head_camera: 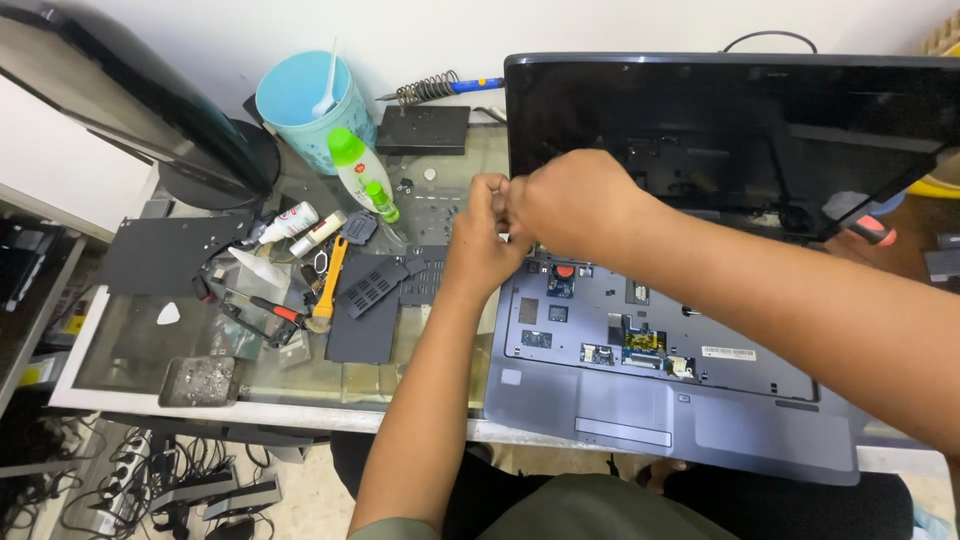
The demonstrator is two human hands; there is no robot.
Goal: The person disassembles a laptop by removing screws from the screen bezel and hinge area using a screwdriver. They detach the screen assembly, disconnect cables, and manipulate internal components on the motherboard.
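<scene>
1. A blue-grey opened laptop base (pixel 640 400), keyboard removed and circuitry bare, lies at the near right edge of the glass counter (pixel 130 350).
2. Left hand (pixel 480 245) and right hand (pixel 575 205) meet at its rear left corner by the hinge; whether either grip clamps anything cannot be told.
3. The black screen (pixel 740 130) stands behind.

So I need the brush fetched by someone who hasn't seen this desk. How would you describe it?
Start at the blue cup at the back of the glass table, left of the laptop. Come forward past the green-capped bottle to the black covers. The brush lies beside them: the only orange-handled tool.
</scene>
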